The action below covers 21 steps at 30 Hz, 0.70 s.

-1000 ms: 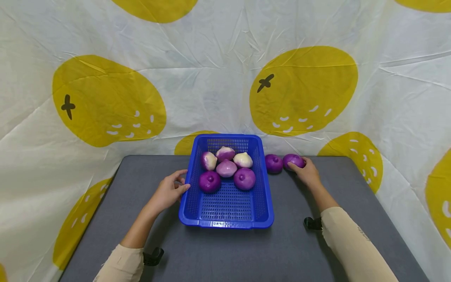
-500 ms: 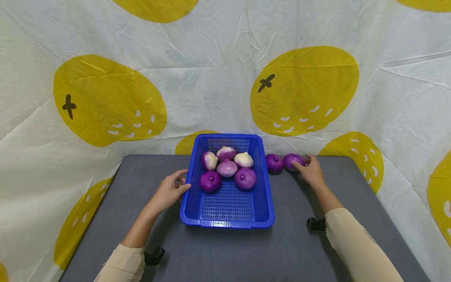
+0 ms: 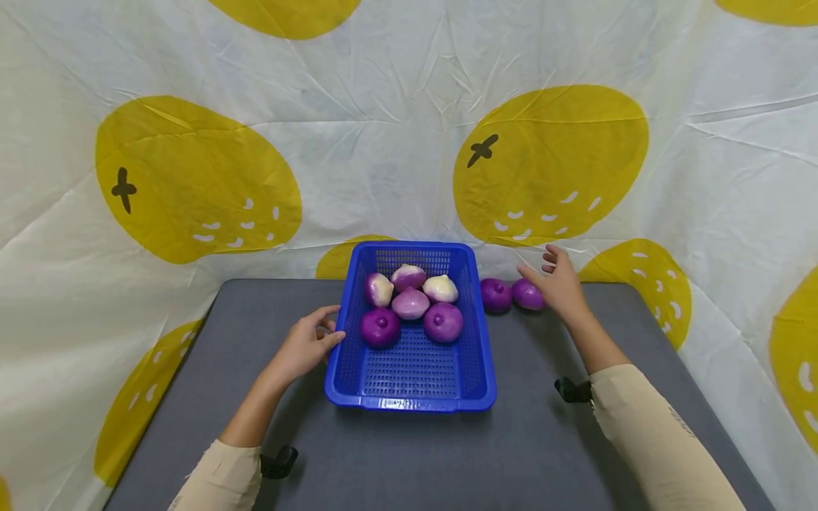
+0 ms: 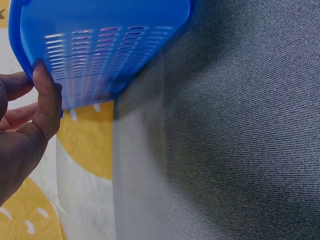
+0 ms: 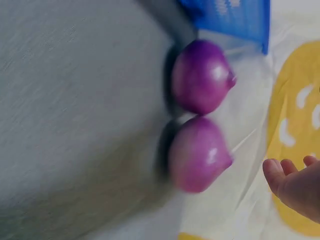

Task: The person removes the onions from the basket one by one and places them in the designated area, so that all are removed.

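Observation:
A blue plastic basket [image 3: 409, 407] with slotted walls holds several onions, purple and white ones such as this purple onion [image 3: 443, 322]. My left hand [image 3: 311, 341] grips its left rim; the left wrist view has the thumb [image 4: 46, 100] bent against that rim. Right of the basket, two purple onions stand side by side on the table, the nearer-to-basket onion [image 3: 495, 295] and the outer onion [image 3: 527, 294]. My right hand [image 3: 557, 282] hovers just above and right of the outer onion, fingers apart and holding nothing. In the right wrist view, both onions touch or nearly touch.
A grey cloth-covered table [image 3: 409, 461] lies under everything. Behind it hangs a white curtain [image 3: 377, 177] with yellow fruit prints, close to the table's back edge. Dark wrist devices sit on both forearms.
My right hand has let go of the outer onion and lifted up from it, fingers spreading. The left hand and basket stay in place.

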Each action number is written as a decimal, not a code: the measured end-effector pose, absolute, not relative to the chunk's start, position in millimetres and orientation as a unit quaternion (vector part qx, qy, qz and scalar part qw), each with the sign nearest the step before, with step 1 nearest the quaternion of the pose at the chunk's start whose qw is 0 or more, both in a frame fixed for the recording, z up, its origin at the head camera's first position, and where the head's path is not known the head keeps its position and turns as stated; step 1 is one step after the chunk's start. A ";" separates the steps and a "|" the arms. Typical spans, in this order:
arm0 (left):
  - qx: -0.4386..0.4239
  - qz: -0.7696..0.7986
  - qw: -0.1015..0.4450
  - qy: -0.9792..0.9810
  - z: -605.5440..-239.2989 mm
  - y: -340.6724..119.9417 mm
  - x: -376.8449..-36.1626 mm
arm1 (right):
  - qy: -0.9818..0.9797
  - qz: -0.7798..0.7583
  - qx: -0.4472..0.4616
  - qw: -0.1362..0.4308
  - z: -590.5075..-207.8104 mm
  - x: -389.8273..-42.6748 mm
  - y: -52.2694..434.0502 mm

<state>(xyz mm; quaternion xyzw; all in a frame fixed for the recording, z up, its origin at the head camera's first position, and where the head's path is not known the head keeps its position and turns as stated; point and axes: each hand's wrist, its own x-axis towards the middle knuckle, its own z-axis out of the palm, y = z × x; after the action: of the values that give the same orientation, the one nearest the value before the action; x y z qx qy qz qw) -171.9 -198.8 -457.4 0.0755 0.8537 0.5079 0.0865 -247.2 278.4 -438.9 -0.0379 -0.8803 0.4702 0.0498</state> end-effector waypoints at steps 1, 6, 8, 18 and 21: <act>0.076 0.509 0.087 0.853 -457.7 -198.4 -171.9 | -0.877 0.477 -0.030 0.046 -434.4 -246.7 273.5; 0.080 0.518 0.085 0.847 -459.2 -198.7 -172.0 | -0.865 0.500 0.006 0.029 -416.3 -248.2 247.3; 0.081 0.520 0.082 0.846 -459.5 -199.6 -172.4 | -0.861 0.507 0.020 0.026 -411.3 -250.8 236.1; 0.092 0.513 0.079 0.850 -460.0 -199.7 -173.7 | -0.871 0.482 0.098 -0.027 -391.2 -266.8 188.1; 0.088 0.515 0.079 0.849 -460.4 -199.2 -173.2 | -0.867 0.481 0.127 -0.041 -384.6 -272.1 172.4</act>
<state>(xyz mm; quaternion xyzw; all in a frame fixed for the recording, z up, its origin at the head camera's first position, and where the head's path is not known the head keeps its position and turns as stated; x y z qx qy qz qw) -173.2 -199.2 -460.4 0.0880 0.8487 0.5154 0.0790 -272.1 172.4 -384.6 0.1273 -0.8666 0.4808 -0.0412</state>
